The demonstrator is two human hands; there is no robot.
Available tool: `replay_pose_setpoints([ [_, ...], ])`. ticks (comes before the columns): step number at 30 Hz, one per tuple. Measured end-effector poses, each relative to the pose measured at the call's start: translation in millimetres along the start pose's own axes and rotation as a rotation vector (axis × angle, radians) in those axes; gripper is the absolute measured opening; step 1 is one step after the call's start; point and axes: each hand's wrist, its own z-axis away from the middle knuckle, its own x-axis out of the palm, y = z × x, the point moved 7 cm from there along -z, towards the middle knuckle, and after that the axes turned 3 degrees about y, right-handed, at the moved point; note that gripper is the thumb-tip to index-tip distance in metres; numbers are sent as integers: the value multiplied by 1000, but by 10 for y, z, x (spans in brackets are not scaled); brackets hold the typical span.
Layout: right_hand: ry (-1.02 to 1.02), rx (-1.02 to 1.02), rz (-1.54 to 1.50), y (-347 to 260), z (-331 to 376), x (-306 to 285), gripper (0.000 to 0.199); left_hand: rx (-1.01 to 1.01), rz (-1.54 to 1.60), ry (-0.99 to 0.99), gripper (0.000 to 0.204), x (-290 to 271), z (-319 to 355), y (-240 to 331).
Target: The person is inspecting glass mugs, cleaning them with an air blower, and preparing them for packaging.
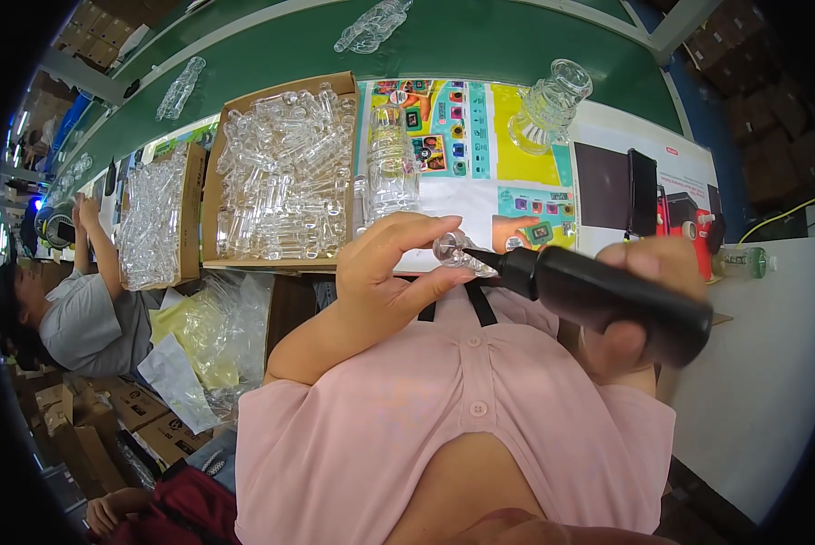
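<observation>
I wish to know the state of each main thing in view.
Left hand, pinching a small clear piece
Right hand, gripping a black bottle
Black bottle, nozzle aimed at the small clear piece
Larger box, open, filled with clear pieces
Smaller box, open, also filled

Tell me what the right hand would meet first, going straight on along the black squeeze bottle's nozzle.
Probably the clear round-ended glass piece in the left hand; the nozzle tip seems right at it, though whether they touch is unclear.
</observation>
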Motion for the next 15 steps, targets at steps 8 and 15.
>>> replay_pose_setpoints([
  [8, 308, 520, -457, 581, -5, 68, 49, -17, -23, -24, 41, 52, -3, -15],
  [15, 670, 617, -1076, 1279, 270, -61, 36, -481, 440, 27, 44, 163, 136, -353],
])
